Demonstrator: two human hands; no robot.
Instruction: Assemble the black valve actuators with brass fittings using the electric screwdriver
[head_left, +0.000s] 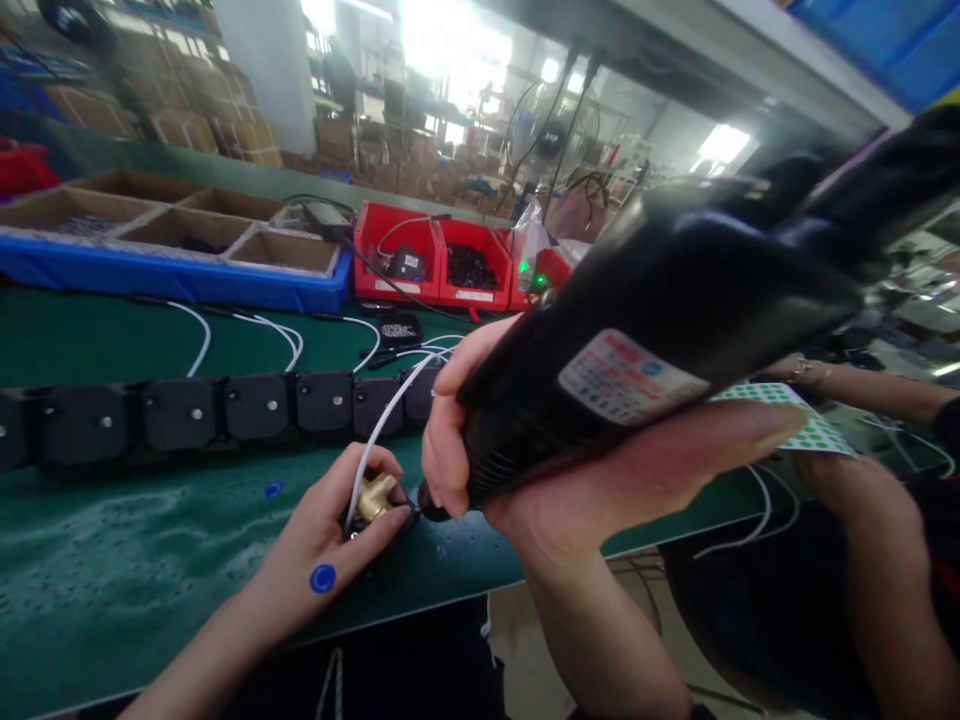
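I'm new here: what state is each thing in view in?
Long black handheld power tool: tilted, gripped in the right hand; running or not, unclear.
Golden metal fitting: held in the left hand.
Thin white cable: curved beside the fitting.
Square black housings: lined up.
Blue divided tray: open.
Middle red plastic bin: open, holding small black parts.

Your black power driver [652, 290], bearing a white printed label [630, 378], tilts with its nose [435, 503] toward 8 o'clock. Just beyond, at 9 o'clock, sits your brass fitting [377, 492]; a white tube [382, 420] arcs toward 1 o'clock.
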